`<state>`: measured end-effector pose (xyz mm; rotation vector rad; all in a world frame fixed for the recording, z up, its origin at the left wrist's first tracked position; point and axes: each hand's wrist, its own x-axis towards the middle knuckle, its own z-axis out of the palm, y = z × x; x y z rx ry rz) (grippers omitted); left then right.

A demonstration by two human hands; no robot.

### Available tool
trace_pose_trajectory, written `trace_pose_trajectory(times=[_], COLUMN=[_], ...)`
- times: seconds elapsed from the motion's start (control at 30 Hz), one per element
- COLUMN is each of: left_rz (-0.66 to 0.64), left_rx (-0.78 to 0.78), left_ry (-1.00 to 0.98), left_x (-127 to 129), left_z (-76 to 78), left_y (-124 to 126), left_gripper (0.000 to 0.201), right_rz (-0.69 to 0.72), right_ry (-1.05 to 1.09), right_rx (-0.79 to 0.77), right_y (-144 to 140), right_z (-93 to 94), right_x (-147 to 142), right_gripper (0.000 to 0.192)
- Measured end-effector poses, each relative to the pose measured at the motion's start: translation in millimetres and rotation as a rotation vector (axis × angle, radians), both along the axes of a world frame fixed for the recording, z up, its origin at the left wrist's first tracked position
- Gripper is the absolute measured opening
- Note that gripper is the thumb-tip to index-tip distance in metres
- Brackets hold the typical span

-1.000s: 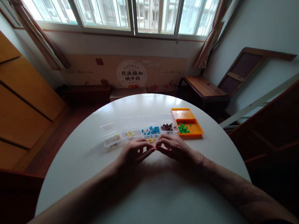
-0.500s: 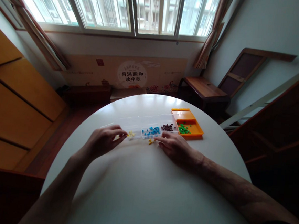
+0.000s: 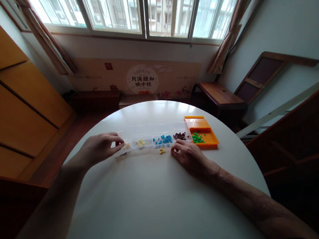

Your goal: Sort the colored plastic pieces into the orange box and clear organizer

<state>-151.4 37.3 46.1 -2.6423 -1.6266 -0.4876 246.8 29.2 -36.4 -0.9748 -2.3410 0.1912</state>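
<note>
My left hand (image 3: 102,147) is at the left end of a long clear divided box (image 3: 146,146), thumb and forefinger pinched, with a speck of yellow at the tips that looks like a small yellow block (image 3: 124,143). Yellow pieces lie in the end compartment beneath it. Pale yellow blocks (image 3: 140,143), blue blocks (image 3: 166,138) and dark brown blocks (image 3: 180,136) fill the other compartments. My right hand (image 3: 187,154) rests at the box's front right, fingers curled together; anything in them is hidden. Just left of it, a few loose yellow blocks (image 3: 161,151) lie on the table.
An orange tray (image 3: 212,141) holding green blocks (image 3: 198,138) stands at the box's right end. All of this is on a round white table (image 3: 153,203). Behind it are a wooden stool (image 3: 219,93), a printed board (image 3: 116,72) and windows.
My left hand has moved left, from the pale yellow compartment to the box's end compartment. My right hand has drawn its forefinger in, away from the loose yellow blocks.
</note>
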Motion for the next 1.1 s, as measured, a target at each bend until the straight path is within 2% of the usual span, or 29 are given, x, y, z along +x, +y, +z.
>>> trace_pose_trajectory(times=[0.37,0.53,0.67,0.77,0.9,1.1], left_rz=[0.006,-0.058,-0.201,-0.314,-0.339,-0.330], left_rx=[-0.006,0.080,0.087,-0.003,-0.108,-0.162], left_ry=[0.026,-0.022,-0.207,-0.338,-0.501,-0.645], left_x=[-0.1,23.2,61.1,89.1,113.5,129.5], left_z=[-0.2,-0.4,-19.7,-40.2,-60.0,-66.7], left_y=[-2.1,-7.1,-16.1,-24.1,-29.3,-27.7], left_gripper=[0.021,0.028,0.027,0.020,0.017,0.016], right_rz=[0.038,0.068,0.062,0.085,0.148,0.231], right_ry=[0.145,0.160,0.199,0.201,0.216,0.241], right_rx=[0.030,0.007,-0.055,-0.096,-0.061,-0.024], right_y=[1.4,-0.1,-0.6,-1.3,-1.6,-2.2], right_z=[-1.1,2.7,3.4,3.8,4.8,8.4], right_x=[0.1,-1.0,-4.9,-6.7,-6.3,-7.1], right_gripper=[0.008,0.007,0.005,0.005,0.006,0.007])
